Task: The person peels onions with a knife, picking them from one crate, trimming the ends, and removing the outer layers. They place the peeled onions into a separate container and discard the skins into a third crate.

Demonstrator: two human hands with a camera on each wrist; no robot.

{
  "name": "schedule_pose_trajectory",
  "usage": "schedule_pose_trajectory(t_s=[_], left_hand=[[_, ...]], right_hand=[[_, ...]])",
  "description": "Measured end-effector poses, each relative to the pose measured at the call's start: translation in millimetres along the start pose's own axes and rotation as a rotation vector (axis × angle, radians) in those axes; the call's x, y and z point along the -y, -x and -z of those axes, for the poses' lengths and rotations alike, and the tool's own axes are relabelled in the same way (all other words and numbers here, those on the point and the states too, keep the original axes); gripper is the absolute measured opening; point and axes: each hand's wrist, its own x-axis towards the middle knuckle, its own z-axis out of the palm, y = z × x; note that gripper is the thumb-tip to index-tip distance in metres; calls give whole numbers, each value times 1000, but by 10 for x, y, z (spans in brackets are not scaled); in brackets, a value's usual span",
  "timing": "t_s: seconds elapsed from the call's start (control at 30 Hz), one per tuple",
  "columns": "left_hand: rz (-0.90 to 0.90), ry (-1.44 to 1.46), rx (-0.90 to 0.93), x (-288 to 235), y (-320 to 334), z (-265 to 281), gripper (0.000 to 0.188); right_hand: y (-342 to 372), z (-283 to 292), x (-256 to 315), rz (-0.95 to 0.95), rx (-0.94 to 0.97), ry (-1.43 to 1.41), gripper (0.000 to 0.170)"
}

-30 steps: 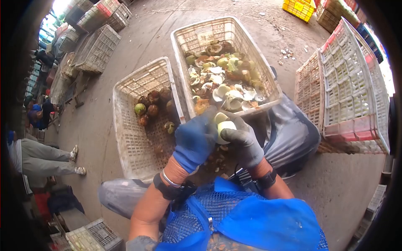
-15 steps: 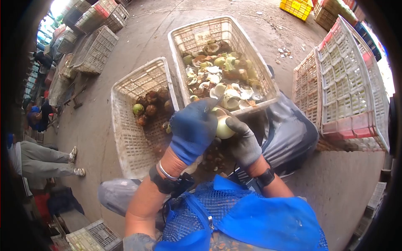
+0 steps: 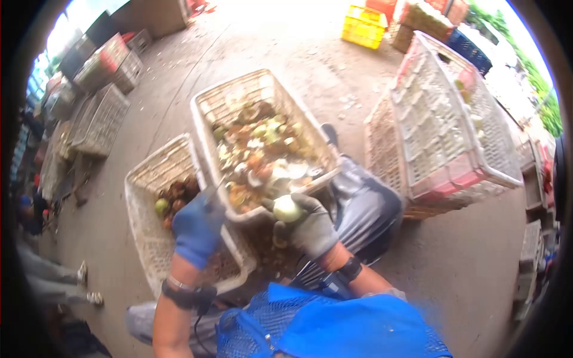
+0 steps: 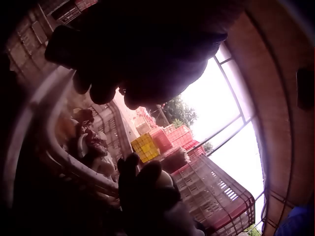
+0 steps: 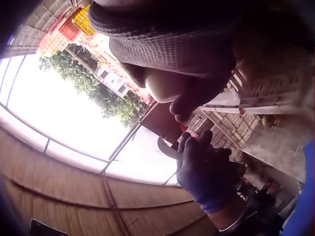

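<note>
In the head view my right hand [image 3: 310, 230], in a grey glove, holds a pale, round peeled fruit [image 3: 287, 209] between fingers and thumb. The right wrist view shows the same fruit [image 5: 162, 88] partly covered by the glove. My left hand [image 3: 199, 230], blue-gloved and blurred, is apart from the fruit, to its left. It grips a tool with a curved, blade-like end [image 5: 167, 147]; the handle is hidden in the fist. Just beyond the right hand, pale, brown and green peel pieces [image 3: 250, 161] fill much of a white crate [image 3: 239, 92].
A second white crate [image 3: 146, 244] beside my left hand contains brown and green round fruits [image 3: 179, 194]. Tall stacked crates [image 3: 430, 119] stand at right, a yellow crate [image 3: 363, 27] farther off. A person's legs [image 3: 54, 280] show at far left.
My left hand has drawn away leftward from the fruit, tool still in its grip. The right hand keeps the fruit. The head view has shifted, so the crates sit lower and farther left.
</note>
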Motion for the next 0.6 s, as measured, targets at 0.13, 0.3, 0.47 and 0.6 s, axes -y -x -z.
schedule_pose_trajectory(t_s=[0.13,0.3,0.47,0.6], left_hand=[[77,8,105,-24,277,261,35],[138,169,215,425,817,36,33],[373,640,363,359,1339,-6,32],[-87,588,490,1040,2012,-212,44]], right_hand=[[244,-998,962,475,377,60,66],[192,-1138,1416,581,405,66,74],[-262,-739,577,260,238,131,55],[-434,-987,147,136,149,275,37]])
